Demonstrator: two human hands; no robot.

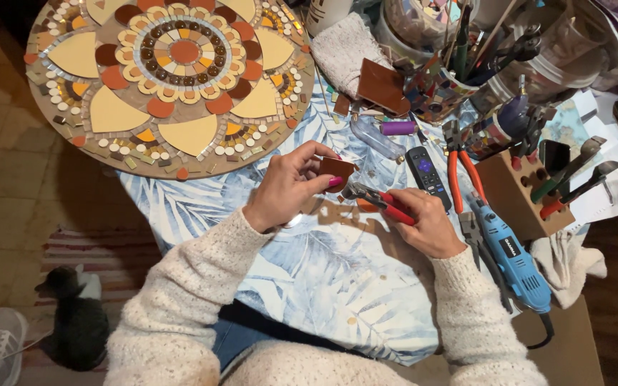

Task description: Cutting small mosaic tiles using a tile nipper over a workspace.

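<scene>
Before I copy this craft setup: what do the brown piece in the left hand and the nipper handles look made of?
Brown piece: likely glazed ceramic tile, flat, smooth, with crisp edges, pinched in the left hand. Nipper handles in the right hand: red coating, probably rubbery plastic; jaws look metal.

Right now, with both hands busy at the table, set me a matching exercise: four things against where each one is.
Things:
1. brown tile piece
2. red-handled tile nippers
3. blue rotary power tool
4. round mosaic panel

Places:
A. flat at the table's right edge
B. pinched in the left hand
C. top left of the table
D. gripped in the right hand

Pairs: 1-B, 2-D, 3-A, 4-C
</scene>
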